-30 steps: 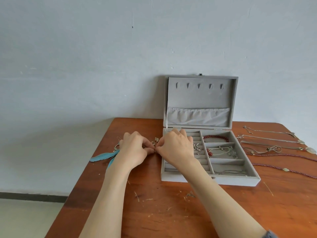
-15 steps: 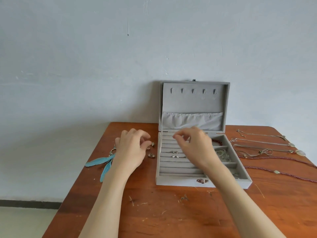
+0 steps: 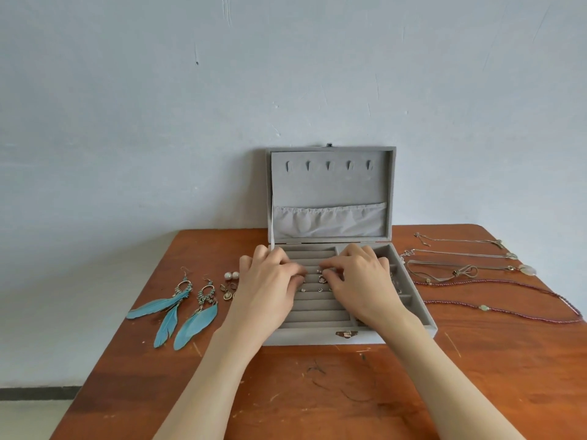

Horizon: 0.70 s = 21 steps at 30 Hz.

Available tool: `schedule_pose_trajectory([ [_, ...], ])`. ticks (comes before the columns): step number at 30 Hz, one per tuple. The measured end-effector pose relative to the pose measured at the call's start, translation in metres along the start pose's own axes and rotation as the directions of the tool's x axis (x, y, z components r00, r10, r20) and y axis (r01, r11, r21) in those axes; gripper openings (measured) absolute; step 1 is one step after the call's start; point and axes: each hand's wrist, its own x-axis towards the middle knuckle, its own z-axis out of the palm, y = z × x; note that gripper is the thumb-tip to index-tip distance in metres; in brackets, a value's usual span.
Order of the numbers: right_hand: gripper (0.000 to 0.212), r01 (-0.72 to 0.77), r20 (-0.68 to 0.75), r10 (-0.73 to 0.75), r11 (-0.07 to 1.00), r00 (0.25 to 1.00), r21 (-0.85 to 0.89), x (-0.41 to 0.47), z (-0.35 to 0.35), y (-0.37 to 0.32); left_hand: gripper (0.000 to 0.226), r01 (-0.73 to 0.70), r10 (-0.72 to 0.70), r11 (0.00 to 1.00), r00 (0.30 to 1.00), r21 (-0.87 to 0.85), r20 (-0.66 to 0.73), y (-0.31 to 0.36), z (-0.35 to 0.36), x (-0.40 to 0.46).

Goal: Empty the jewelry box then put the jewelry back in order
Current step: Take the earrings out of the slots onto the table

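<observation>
Both my hands are sitting over the ring-roll section of the grey jewelry box (image 3: 324,339), which is standing open at table centre with its lid (image 3: 330,192) leaning upright against the wall at 12 o'clock. My left hand (image 3: 270,287) is lying knuckles-up over the left part of the rolls, fingers curled down and inward toward the middle; fingertips are hidden by the hand itself, so I can't tell if it's gripping anything. My right hand (image 3: 362,284) is mirroring it from 3 o'clock, fingers curled, tips pressing down at a small silver earring (image 3: 322,278) sitting in the roll slots; it's looking like a pinch but the contact is too small to confirm. More small studs (image 3: 319,290) are sitting in the slot just nearer me, between the two hands. The right-hand compartments of the box are mostly covered by my right hand. On the wooden table (image 3: 317,392), at 9 o'clock of the box, two blue feather earrings (image 3: 178,309) are lying flat side by side, hooks pointing to 12. Between them and my left hand, a pair of pearl studs (image 3: 231,275) and some small bronze drop earrings (image 3: 228,292) are lying. At 3 o'clock of the box, several thin chain necklaces (image 3: 460,265) and a dark red beaded strand (image 3: 508,309) are lying stretched out in rows, well apart from both hands.
</observation>
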Motion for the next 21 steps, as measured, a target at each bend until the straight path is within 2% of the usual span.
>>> schedule_pose_trajectory([
  [4, 0.025, -0.028, 0.006, 0.028, 1.000, 1.000, 0.008, 0.002, -0.002, 0.004, 0.009, -0.030, 0.030, 0.999, 0.999, 0.025, -0.016, 0.004, 0.005, 0.002],
  [7, 0.020, -0.064, 0.010, 0.064, 0.996, 0.998, 0.054, 0.003, -0.004, 0.008, 0.022, -0.018, 0.017, 0.999, 0.999, 0.037, 0.030, 0.012, 0.004, 0.010],
  [12, 0.019, -0.082, 0.080, 0.073, 0.990, 0.994, 0.118, 0.005, -0.006, 0.009, 0.029, -0.071, 0.069, 0.997, 0.992, 0.021, 0.103, 0.024, 0.010, 0.024],
  [21, 0.014, -0.110, 0.106, 0.095, 0.983, 0.990, 0.149, 0.008, -0.009, 0.010, 0.017, -0.047, 0.053, 0.998, 0.981, -0.034, 0.187, 0.019, 0.001, 0.025],
])
